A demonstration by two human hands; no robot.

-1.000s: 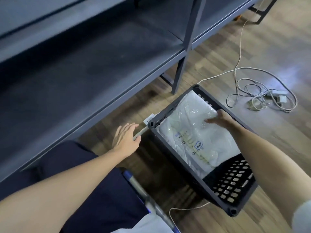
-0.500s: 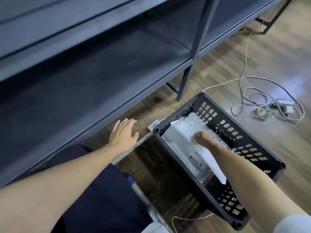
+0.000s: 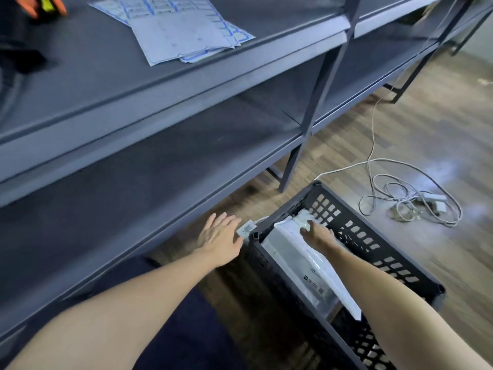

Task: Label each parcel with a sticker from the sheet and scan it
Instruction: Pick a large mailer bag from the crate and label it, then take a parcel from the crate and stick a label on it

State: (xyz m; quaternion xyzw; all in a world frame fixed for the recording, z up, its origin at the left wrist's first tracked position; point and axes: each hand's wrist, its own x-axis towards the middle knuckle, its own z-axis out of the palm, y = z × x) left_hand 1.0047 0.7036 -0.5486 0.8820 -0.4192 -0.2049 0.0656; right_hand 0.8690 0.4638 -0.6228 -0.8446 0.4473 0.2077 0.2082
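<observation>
While the head camera is looking down past a grey metal shelving unit (image 3: 186, 84), the right hand (image 3: 317, 233) is reaching into a black slotted plastic crate (image 3: 373, 249) that is sitting on the wooden floor (image 3: 426, 124) just off the lower shelf's front edge. Its fingers are curling over the top edge of a white plastic mailer parcel (image 3: 296, 257), which is standing tilted on edge against the crate's left wall, and they are gripping that parcel near the crate's far corner. More white parcels are lying under and behind it; how many cannot be told. The left hand (image 3: 220, 240) is hovering with fingers straight and spread, holding nothing, just beside the crate's far left corner and below the lower shelf's front edge. A white power strip (image 3: 246, 227) is peeking out between that hand and the crate. On the top shelf, near its front edge, sticker sheets (image 3: 181, 30) with blue-bordered labels are lying flat in a loose stack. An orange and yellow object (image 3: 42, 4), too cropped to identify, is showing at that shelf's far left corner. White cables (image 3: 400, 201) are lying coiled on the floor to the right of the crate, well apart from it. Dark blue clothing (image 3: 170, 324) is showing between the forearms.
</observation>
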